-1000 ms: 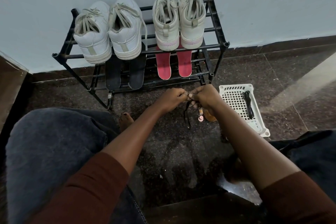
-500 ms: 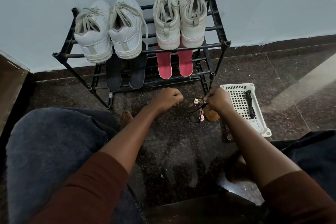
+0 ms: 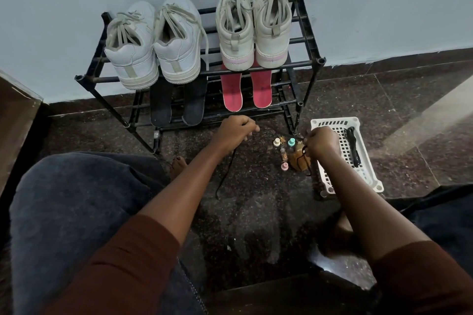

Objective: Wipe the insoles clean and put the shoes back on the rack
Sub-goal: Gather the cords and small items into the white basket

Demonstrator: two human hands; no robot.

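A black rack (image 3: 307,65) stands against the wall. On its top shelf sit a white pair of sneakers (image 3: 153,59) at left and a beige pair (image 3: 253,33) at right. Two black insoles (image 3: 160,102) and two pink insoles (image 3: 231,92) lie on the lower shelf. My left hand (image 3: 236,130) hovers in front of the rack, fingers curled round a black lace (image 3: 225,176) that hangs to the floor. My right hand (image 3: 322,143) pinches another bunch of black lace (image 3: 304,153) beside the basket.
A white slotted basket (image 3: 368,171) lies on the floor at right with a black lace (image 3: 353,146) in it. Small capped bottles (image 3: 284,158) and a brown object (image 3: 298,161) stand between my hands. My knees and a bare foot (image 3: 178,166) flank the dark stone floor.
My hands, joined on the laces a second ago, have pulled apart. The left stayed near the rack with one lace, and the right moved toward the basket with the other.
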